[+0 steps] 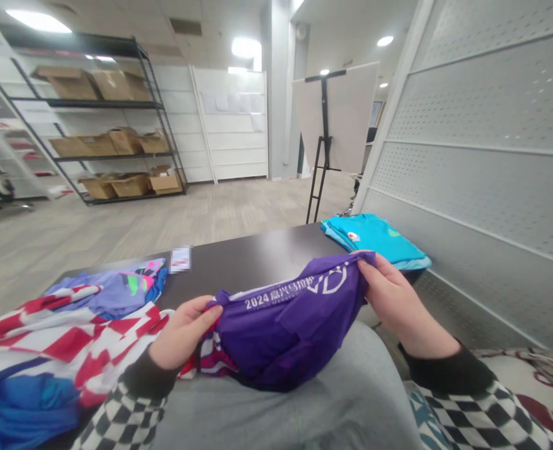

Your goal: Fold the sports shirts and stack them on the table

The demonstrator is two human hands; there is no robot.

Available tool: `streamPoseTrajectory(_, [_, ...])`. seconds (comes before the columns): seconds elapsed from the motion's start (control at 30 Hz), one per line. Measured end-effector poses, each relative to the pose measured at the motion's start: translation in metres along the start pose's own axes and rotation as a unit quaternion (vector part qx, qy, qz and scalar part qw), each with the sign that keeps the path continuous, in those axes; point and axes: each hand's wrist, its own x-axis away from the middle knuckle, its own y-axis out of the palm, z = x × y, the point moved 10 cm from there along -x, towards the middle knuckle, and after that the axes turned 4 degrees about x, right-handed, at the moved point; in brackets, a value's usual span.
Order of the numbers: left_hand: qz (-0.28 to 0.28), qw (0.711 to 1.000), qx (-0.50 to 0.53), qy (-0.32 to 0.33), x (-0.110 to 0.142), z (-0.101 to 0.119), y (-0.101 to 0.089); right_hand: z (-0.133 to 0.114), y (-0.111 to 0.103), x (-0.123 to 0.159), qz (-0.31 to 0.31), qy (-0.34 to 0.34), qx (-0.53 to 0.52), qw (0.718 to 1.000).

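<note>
A purple shirt with white "2024" lettering and a white emblem hangs stretched between my two hands, sagging over my lap. My left hand pinches its left end between thumb and fingers. At the upper right corner, my right hand is closed on the fabric. Red, white and purple patterned cloth shows under the left end; whether it belongs to the same shirt I cannot tell. Left of my left hand lies a crumpled red-and-white checked jersey.
On the dark table sit a folded turquoise shirt stack, a lavender garment, a blue garment and a small card. A perforated panel stands right. Behind are an easel and a shelf of cardboard boxes.
</note>
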Motion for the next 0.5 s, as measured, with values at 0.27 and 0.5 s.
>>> streamPoseTrajectory(0.27, [0.07,0.983,-0.135,0.102,0.006,0.069,-0.002,0.027,0.015,0.007,-0.055,0.083,-0.055,0.993])
streamPoseTrajectory(0.5, [0.074,0.955,-0.253,0.138,0.009,0.096,0.0,-0.017,0.034,0.023,-0.152,-0.105,0.274,0.944])
